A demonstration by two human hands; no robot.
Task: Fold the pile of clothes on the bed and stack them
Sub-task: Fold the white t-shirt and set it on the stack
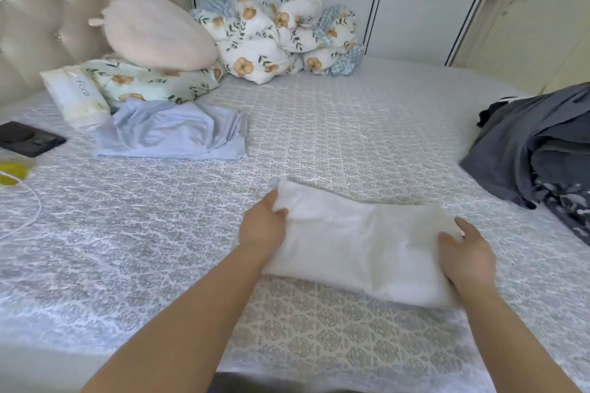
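Two hands worked one garment in the head view, the only view there was. The white garment (360,242) lay folded to a compact rectangle on the patterned bedspread (319,124), near the foot of the bed and just in front of the person. The left hand (263,226) gripped its left end, thumb curled over the top layer and fingers hidden beneath the cloth. The right hand (466,252) held the right end, fingers curled onto the fabric; whether it pinched the layers or only pressed them I could not tell.

To the right, at the bed's edge and well apart from the white piece, sat the dark pile of clothes (536,150), grey and patterned cloth heaped loosely and not yet folded. To the left, near the pillows, lay a pale blue garment (172,134), roughly folded and flat. A phone (28,137) rested at the far left edge, and a bunched floral quilt (281,35) sat against the cabinets.

By my judgement the fold of the white piece was finished or nearly so, and the step in hand was lifting it to stack. The next move would call for both hands to keep the layers together and carry it level across to the pale blue garment, setting it squarely on top.
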